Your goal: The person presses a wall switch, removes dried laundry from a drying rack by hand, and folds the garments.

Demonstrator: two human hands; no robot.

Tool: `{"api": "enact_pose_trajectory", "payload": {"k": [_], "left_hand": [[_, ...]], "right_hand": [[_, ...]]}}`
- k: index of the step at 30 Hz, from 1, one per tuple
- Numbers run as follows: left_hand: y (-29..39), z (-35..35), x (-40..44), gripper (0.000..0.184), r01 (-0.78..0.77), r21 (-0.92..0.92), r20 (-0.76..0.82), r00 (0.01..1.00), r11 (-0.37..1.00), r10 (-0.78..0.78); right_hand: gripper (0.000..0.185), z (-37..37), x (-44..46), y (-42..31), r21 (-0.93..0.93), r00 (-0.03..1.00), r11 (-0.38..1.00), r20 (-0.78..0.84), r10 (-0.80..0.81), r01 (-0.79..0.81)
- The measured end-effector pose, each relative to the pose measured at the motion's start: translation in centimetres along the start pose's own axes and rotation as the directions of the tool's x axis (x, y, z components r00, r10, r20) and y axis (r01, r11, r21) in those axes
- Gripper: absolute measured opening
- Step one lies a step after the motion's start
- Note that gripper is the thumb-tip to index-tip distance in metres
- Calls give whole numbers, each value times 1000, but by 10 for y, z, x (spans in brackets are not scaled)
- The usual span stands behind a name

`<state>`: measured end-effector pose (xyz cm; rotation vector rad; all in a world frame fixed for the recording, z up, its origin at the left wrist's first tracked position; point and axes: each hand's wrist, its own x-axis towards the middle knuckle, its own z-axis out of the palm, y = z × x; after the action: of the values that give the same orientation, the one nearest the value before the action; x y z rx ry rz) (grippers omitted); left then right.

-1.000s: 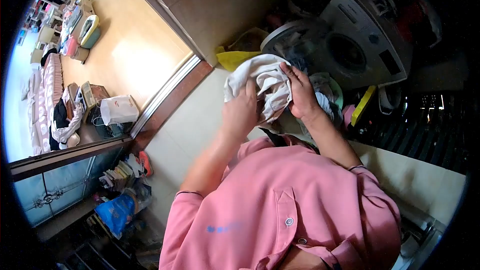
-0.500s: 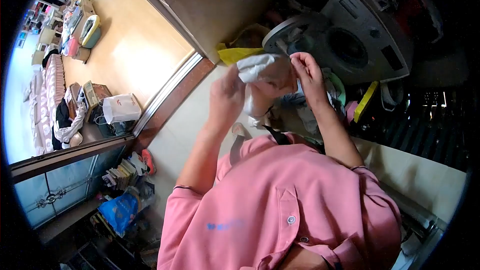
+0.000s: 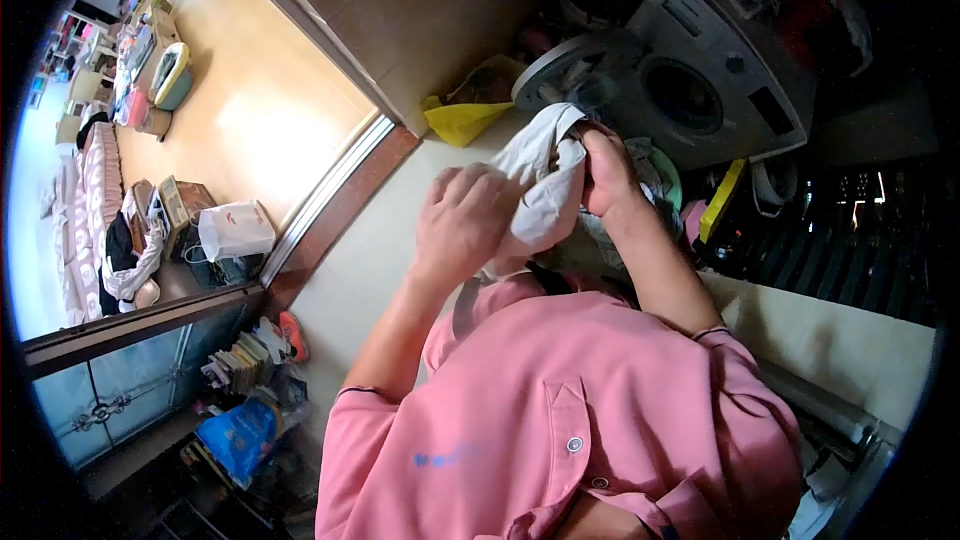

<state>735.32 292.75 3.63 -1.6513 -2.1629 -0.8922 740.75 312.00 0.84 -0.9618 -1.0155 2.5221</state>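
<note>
A crumpled white cloth (image 3: 545, 185), perhaps a small garment, is stretched between my two hands in front of my chest. My left hand (image 3: 465, 215) has its fingers curled at the cloth's left edge, slightly blurred by motion. On the other side, my right hand (image 3: 608, 170) grips the upper right part, thumb and fingers closed round the fabric. Folds hang down between the hands and hide what lies behind them. Beyond my right hand stands a washing machine (image 3: 690, 90) with its round door (image 3: 575, 65) swung open.
A yellow bag (image 3: 465, 120) lies by the wall near the machine door. More laundry and a green basin (image 3: 665, 175) are beside my right forearm. To the left, a sliding-door track (image 3: 330, 190) borders a room with a white paper bag (image 3: 237, 230). Books (image 3: 238, 365) and a blue bag (image 3: 238, 435) are lower left.
The cloth has been turned and spread into a longer shape. My left hand has come down and right along its edge; my right hand has shifted slightly down and left.
</note>
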Motion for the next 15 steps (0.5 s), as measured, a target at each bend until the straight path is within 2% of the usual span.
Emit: {"api": "enact_pose_trajectory", "payload": {"k": [1,2,3,5,6,7,8,9,10,13,15], "left_hand": [[4,-4,1,24,24,-31,30,999,999,-23],[3,-4,-5,20,-33,-157,-25,999,987,30],[13,0,-2,19,-34,-219,-134,991,975,5],[24,4,4,18,-28,-284,-216,976,959,-36],[21,12,-3,27,116,-341,-49,989,933,-140],[16,24,-7,31,328,-264,136,944,907,-301],[10,37,-9,36,516,-147,302,836,844,-458],[5,45,-12,40,664,2,437,672,748,-597],[3,44,-12,43,674,-42,449,672,738,-589],[13,34,-13,35,674,-453,529,730,584,-432],[8,27,-10,30,701,-433,653,677,566,-339]], "right_hand": [[22,1,2,1,-104,999,994,9,-37,38],[23,3,2,4,-205,997,976,19,-72,74],[23,3,3,7,-302,994,947,30,-104,109],[23,2,9,18,-344,988,929,116,-105,139],[20,3,10,24,-225,993,968,73,-96,110],[18,13,5,25,-104,996,991,34,-80,83],[15,23,-5,14,-121,994,989,80,-76,86],[17,24,-4,14,-65,989,996,133,-59,69],[17,27,-7,12,-58,992,997,122,-41,48],[19,26,-8,14,-81,996,995,61,-59,64],[21,24,0,14,-150,989,980,94,-117,131]]}}
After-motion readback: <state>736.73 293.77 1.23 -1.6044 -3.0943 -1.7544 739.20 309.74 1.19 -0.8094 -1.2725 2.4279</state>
